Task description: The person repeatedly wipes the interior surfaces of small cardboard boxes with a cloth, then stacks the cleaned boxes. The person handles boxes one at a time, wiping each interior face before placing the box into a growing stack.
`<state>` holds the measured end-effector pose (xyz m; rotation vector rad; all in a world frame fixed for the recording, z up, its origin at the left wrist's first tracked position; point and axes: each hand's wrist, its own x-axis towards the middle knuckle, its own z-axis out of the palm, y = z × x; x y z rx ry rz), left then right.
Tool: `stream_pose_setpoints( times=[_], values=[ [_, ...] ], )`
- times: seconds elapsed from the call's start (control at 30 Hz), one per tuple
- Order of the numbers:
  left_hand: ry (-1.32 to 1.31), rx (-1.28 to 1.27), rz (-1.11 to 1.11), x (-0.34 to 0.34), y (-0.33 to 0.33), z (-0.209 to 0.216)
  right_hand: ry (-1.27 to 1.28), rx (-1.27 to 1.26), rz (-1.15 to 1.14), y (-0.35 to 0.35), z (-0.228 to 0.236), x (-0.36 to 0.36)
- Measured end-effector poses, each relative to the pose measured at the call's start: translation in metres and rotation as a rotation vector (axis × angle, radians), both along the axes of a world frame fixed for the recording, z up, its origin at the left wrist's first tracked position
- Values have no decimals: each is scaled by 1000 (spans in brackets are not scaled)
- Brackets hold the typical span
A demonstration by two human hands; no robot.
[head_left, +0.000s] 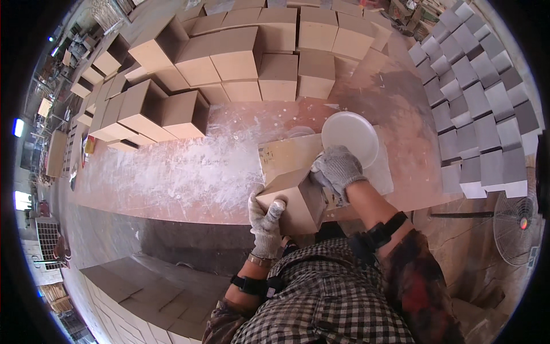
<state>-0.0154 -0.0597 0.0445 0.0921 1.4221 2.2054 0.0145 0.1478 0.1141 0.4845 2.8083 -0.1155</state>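
Observation:
A tan, open-sided wooden box (301, 211) is tilted at the table's near edge, close to my body. My left hand (266, 218), in a pale knit glove, grips the box's left side, its thumb on the near face. My right hand (339, 168), gloved too, is closed at the box's right edge; its fingertips are hidden, so what they hold cannot be made out. Just beyond that hand stands a round white dish (350, 136). A worn yellowish board (286, 153) lies on the table behind the box.
The reddish table (172, 183) is dusted with white powder. Similar tan boxes (235, 57) are stacked along its far side and left. Grey and white blocks (481, 109) stand piled at the right. A fan (518, 226) is at lower right, and more boxes (149, 292) at lower left.

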Motion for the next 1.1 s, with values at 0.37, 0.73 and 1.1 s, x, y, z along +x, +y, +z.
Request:
stream_pose_setpoints(
  times=[0.37, 0.73, 1.1],
  values=[
    [-77, 27, 17, -10, -6, -6, 653, -728, -2, -9, -4, 48],
    [-210, 107, -3, -23, -7, -14, 611, -830, -609, -22, -2, 55],
    [-203, 43, -15, -27, -2, -10, 17, -77, 25, 8, -22, -12]
  ],
)
